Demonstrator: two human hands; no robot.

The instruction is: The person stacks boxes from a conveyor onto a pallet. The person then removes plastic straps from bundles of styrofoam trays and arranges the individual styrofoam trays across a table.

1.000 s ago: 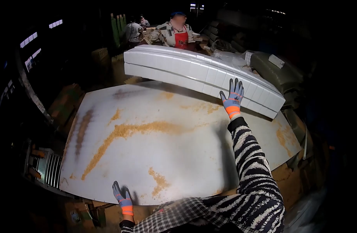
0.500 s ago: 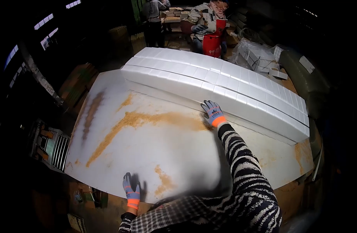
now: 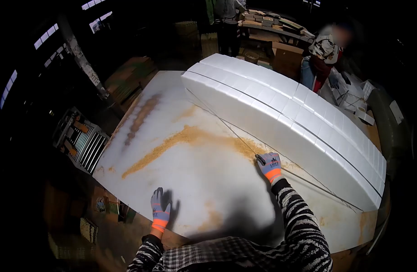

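My right hand (image 3: 269, 164), in a grey glove with an orange cuff, is closed on a thin dark cord (image 3: 233, 129). From the hand the cord stretches tight to both ends of a long row of white blocks (image 3: 281, 102), drawn away from their near side. My left hand (image 3: 160, 211), gloved alike, lies with fingers stretched out near the front edge of the white tabletop (image 3: 181, 174). That hand holds nothing. A streak of yellow sawdust (image 3: 158, 147) crosses the tabletop.
A metal roller conveyor (image 3: 93, 152) stands at the left. Beyond the blocks, a person (image 3: 324, 54) bends by plastic-wrapped white boxes (image 3: 346, 95). Another person (image 3: 229, 27) stands near a bench of stacked pieces (image 3: 272, 20). A pillar (image 3: 81, 56) rises at the left.
My right hand has moved from the blocks' near side toward me and closed, pulling the cord out. My view has turned left. The nearer co-worker now bends over the wrapped boxes.
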